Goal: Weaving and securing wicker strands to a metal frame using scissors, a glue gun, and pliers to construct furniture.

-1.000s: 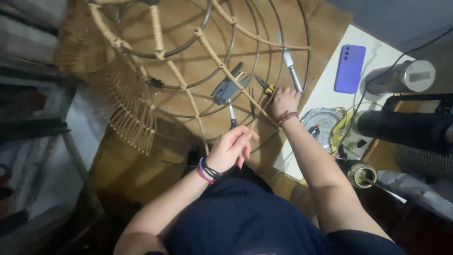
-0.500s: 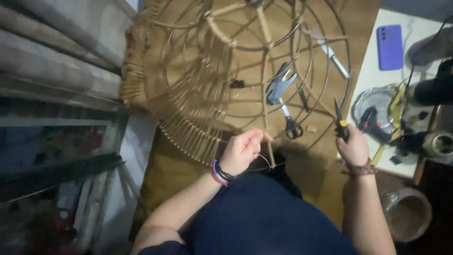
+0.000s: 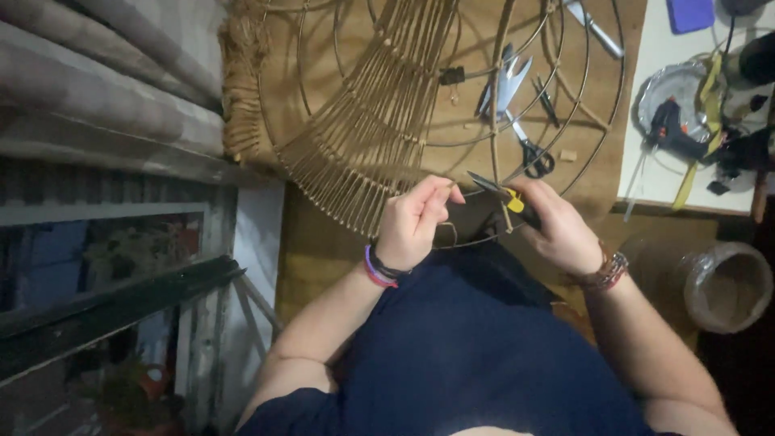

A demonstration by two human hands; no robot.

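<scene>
A round wire frame (image 3: 557, 89), partly woven with tan rattan strands (image 3: 363, 145), lies on a brown board in front of me. My left hand (image 3: 416, 222) pinches a thin strand end at the frame's near rim. My right hand (image 3: 557, 226) grips small yellow-handled pliers (image 3: 504, 194), whose jaws point left toward that strand. The two hands are close together at the rim, just above my lap.
Black-handled scissors (image 3: 529, 149) and a metal tool (image 3: 500, 85) lie on the board under the frame. A white table (image 3: 654, 173) at right holds a glue gun (image 3: 674, 133), a purple phone (image 3: 690, 12) and clutter. A tape roll (image 3: 722, 282) sits lower right; a wooden ledge runs left.
My right hand has moved left with the pliers, from beside the frame to the near rim, meeting my left hand. The view has shifted closer to the frame.
</scene>
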